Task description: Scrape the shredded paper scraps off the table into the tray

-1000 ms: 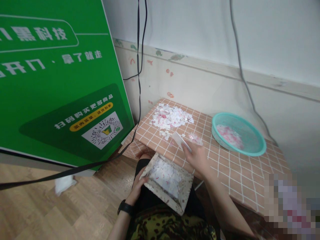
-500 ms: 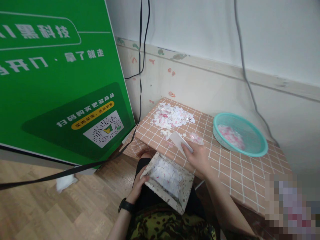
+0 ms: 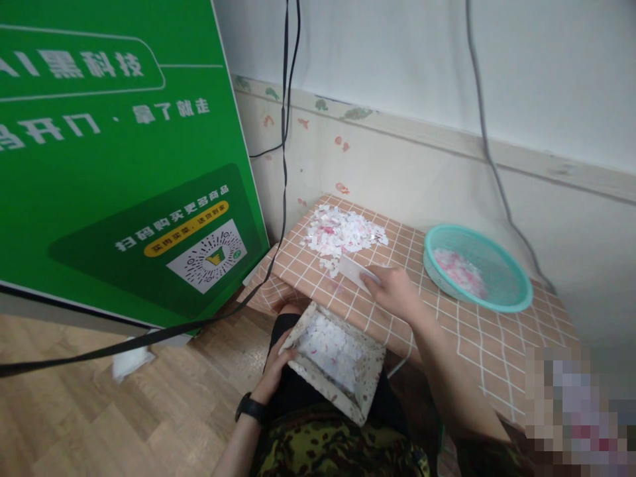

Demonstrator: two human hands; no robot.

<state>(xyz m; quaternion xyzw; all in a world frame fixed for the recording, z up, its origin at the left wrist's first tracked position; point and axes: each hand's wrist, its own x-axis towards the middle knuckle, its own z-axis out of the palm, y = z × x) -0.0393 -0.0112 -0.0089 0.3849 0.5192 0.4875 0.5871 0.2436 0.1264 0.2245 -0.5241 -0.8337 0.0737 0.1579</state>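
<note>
My left hand (image 3: 276, 368) is closed round the left edge of a shallow speckled box (image 3: 370, 381), held tilted over my lap against the table's front edge. Small white scraps (image 3: 328, 346), a few of them pink, lie inside it. Between the thumb and fingers of my right hand (image 3: 395, 291) is a flat white card (image 3: 352, 271), low over the tabletop. Just beyond the card's far end spreads a heap of white and pink scraps (image 3: 345, 230). Whether the card touches the cloth I cannot tell.
A turquoise plastic basket (image 3: 519, 291) with pink and white scraps stands right on the checked tablecloth (image 3: 447, 334). A black strap (image 3: 284, 192) hangs at the table's left corner, before a green cabinet (image 3: 149, 146). Behind the table is a wall with a grey cable (image 3: 484, 126).
My right hand has shifted slightly up and right, and the card now lies flatter. A small pink cluster beside the card no longer shows. My left hand and the box have stayed put.
</note>
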